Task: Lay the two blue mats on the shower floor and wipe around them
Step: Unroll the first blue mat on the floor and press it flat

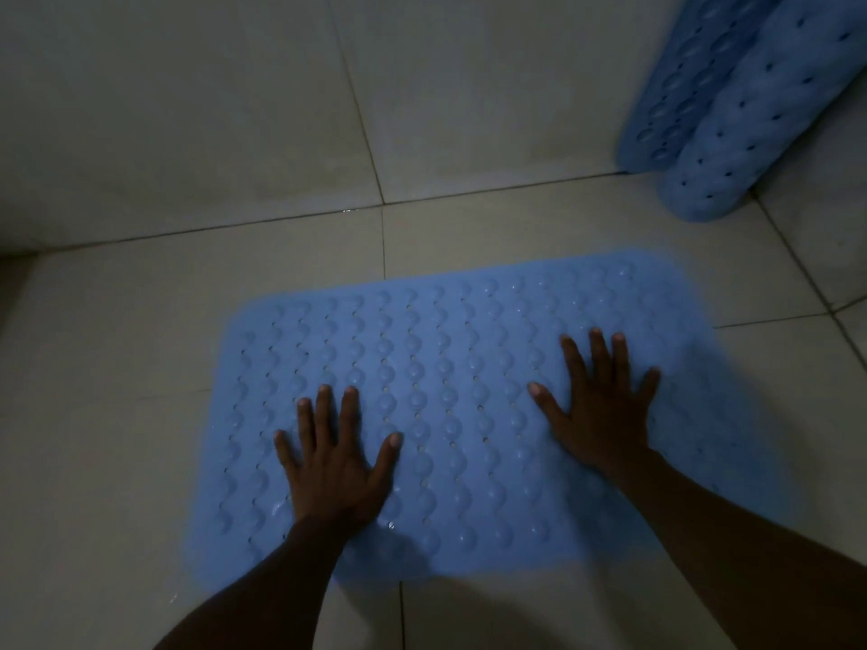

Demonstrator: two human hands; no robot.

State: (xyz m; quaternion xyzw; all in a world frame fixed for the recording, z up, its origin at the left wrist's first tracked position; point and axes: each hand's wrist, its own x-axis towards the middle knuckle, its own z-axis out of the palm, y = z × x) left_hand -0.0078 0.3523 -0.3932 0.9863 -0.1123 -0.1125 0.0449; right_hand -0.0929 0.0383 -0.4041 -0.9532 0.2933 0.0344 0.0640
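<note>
One blue mat (450, 377), covered in round bumps and small holes, lies flat on the tiled shower floor (117, 368). My left hand (335, 462) presses palm-down on its near left part, fingers spread. On the mat's right part my right hand (598, 405) lies flat too, fingers apart. Neither hand grips anything. The second blue mat (732, 114) stands curled up against the wall in the far right corner, its lower end on the floor.
A tiled wall (234, 110) rises just beyond the flat mat, meeting the floor along a dark grout line. A few water drops glint on the floor by that joint and near my left forearm. The light is dim.
</note>
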